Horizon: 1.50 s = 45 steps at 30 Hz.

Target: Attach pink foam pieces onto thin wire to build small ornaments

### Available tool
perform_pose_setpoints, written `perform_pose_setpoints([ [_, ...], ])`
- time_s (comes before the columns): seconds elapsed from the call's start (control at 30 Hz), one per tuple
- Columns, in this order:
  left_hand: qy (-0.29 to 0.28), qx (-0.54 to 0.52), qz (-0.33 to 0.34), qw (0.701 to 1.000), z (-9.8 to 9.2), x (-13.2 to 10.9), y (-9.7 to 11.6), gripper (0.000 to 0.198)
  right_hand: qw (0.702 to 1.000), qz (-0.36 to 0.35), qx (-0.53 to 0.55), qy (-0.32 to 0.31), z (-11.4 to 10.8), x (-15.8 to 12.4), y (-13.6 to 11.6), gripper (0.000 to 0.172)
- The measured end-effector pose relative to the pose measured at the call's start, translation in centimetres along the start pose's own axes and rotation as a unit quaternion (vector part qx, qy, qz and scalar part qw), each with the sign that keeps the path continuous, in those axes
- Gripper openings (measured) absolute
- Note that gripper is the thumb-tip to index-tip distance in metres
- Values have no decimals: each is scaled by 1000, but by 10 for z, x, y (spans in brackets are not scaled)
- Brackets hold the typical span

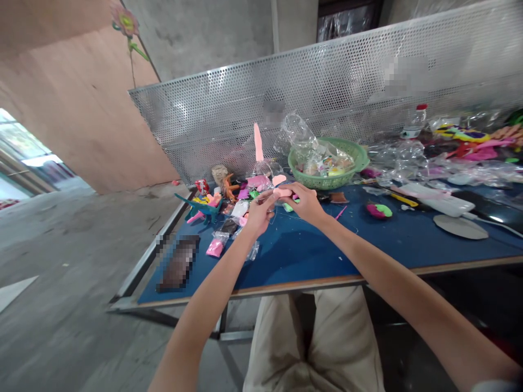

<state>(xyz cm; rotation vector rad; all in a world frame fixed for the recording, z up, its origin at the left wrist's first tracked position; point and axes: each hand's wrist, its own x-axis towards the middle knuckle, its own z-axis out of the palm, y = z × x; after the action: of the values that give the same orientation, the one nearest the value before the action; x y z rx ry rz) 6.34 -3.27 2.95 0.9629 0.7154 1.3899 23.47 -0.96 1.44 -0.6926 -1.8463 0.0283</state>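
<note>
My left hand (261, 211) and my right hand (305, 202) meet over the blue table. Between their fingertips they pinch a pale pink piece of modelling clay (281, 193); both hands are closed on it. A bit of the same pink sticks out past the right hand's fingers. Just behind the hands is another pale pink clay shape (279, 179). A tall pale pink clay form (257, 142) stands upright farther back. To the left of my left hand are small bags of clay, one of them bright pink (215, 246).
A green plastic basket (327, 181) with wrapped items stands behind the hands. At left lie a teal figure (208, 209) and a blurred dark object (180, 264). On the right are a yellow cutter (404, 200), a grey disc (461, 226) and a bottle (413, 124). Perforated metal panels (229, 98) line the back.
</note>
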Motion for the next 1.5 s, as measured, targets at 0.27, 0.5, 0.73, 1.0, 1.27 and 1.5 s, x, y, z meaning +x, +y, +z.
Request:
perform_pose_setpoints([
  [0.27, 24, 0, -8, 1000, 6, -6, 4, 44, 1000, -15, -17, 2, 1, 0, 5, 30],
  [0.5, 31, -2, -6, 999, 3, -4, 1, 37, 997, -65, -41, 12, -3, 2, 5, 32],
  [0.73, 23, -70, -79, 994, 2, -1, 3, 28, 982, -143, -121, 0, -5, 5, 11, 23],
  [1.0, 58, -69, -125, 988, 3, 2, 6, 21, 980, -128, -147, -27, -9, 4, 15, 25],
  [1.27, 58, -126, -165, 977, 5, 0, 12, 14, 978, -163, -131, 0, -3, 1, 23, 31],
  [1.5, 49, -105, -123, 986, -2, 5, 9, 10, 993, -107, -47, 6, -4, 1, 12, 23],
])
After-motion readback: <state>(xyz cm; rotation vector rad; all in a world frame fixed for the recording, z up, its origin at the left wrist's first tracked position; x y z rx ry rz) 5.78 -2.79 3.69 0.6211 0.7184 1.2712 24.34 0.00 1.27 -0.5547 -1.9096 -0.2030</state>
